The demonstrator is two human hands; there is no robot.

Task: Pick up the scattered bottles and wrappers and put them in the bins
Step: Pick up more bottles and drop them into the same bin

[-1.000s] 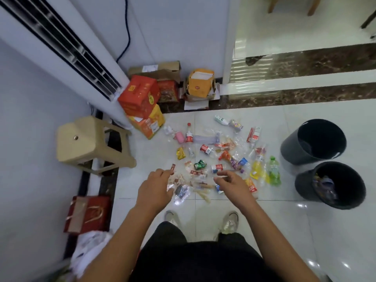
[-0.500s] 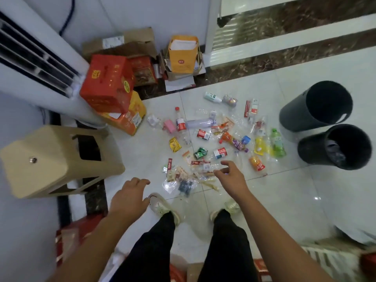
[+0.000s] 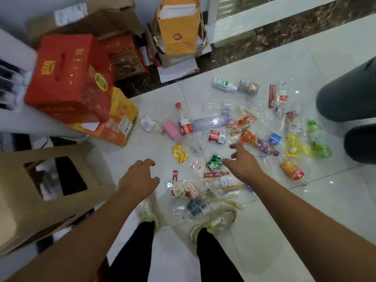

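Fingers point(image 3: 237, 147) of right hand point(image 3: 244, 165) spread, empty, thumb just beside green item point(image 3: 214, 162); left hand point(image 3: 140, 178) loosely curled, holding nothing. Bottles point(image 3: 184, 124) and wrappers point(image 3: 180, 153) lie scattered on floor point(image 3: 295, 210); two dark bins point(image 3: 345, 94) at right edge.

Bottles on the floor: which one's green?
The green-capped bottle lying farthest right, beside the yellow pouch; no other bottle has a green body.
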